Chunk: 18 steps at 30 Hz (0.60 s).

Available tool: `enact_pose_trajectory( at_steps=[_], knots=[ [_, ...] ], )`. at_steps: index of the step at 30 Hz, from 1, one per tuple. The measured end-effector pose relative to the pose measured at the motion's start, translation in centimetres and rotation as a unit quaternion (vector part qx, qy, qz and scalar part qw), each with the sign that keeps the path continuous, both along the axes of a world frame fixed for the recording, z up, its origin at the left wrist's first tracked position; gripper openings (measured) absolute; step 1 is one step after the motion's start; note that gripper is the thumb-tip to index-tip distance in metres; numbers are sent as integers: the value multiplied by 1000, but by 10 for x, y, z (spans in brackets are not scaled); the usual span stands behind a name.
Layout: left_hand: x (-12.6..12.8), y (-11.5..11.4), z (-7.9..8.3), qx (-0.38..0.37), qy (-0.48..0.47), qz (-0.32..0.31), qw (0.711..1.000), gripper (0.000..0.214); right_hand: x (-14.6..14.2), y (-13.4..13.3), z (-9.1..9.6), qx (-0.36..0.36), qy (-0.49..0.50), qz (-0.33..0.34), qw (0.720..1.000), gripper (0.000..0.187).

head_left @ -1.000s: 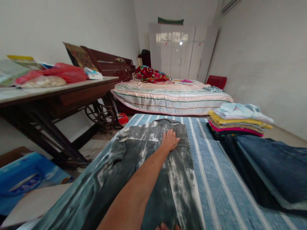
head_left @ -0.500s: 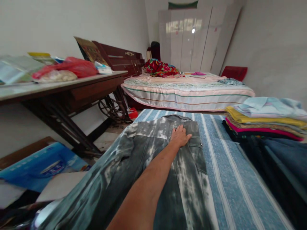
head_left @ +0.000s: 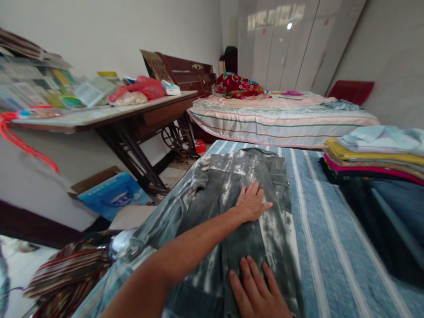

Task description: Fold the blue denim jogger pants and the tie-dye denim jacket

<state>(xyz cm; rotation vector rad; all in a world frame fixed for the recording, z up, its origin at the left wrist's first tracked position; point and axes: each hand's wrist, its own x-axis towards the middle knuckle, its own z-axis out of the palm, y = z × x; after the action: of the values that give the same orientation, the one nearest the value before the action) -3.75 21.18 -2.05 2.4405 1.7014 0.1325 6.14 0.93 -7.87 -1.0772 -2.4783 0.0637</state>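
Note:
A grey tie-dyed denim jacket (head_left: 205,207) lies face down or folded, I cannot tell which, on a blue striped bedsheet (head_left: 314,212). Its collar points away from me, and one side is turned inward over the body. My left hand (head_left: 252,202) lies flat on the middle of the jacket with the fingers spread. Nearer to me, my right hand (head_left: 258,289) rests on the lower part of the cloth, fingers stretched forward and slightly apart. Neither hand grips the fabric.
To the right sit a stack of folded clothes (head_left: 374,154) and dark folded trousers (head_left: 374,221). A sewing-machine table (head_left: 139,117) with bags and boxes stands left, a blue carton (head_left: 115,194) beneath it. Striped cloth (head_left: 73,269) lies low left. Another bed (head_left: 281,126) is behind.
My left hand has slid down the jacket toward me. My right hand has come into view at the bottom, onto the cloth. The view has turned left.

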Motion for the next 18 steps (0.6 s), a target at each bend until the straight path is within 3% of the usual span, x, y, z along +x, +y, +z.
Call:
enact_pose_trajectory(
  at_steps=[6, 11, 18],
  knots=[
    [-9, -13, -5, 7, -17, -2, 1000, 65, 6, 2, 4, 37, -19, 34, 999, 74],
    [-7, -23, -1, 16, -23, 17, 999, 60, 10, 1, 17, 31, -38, 35, 998, 72],
    [-16, -71, -10, 10, -30, 55, 998, 66, 14, -3, 39, -44, -65, 27, 997, 67]
  ],
)
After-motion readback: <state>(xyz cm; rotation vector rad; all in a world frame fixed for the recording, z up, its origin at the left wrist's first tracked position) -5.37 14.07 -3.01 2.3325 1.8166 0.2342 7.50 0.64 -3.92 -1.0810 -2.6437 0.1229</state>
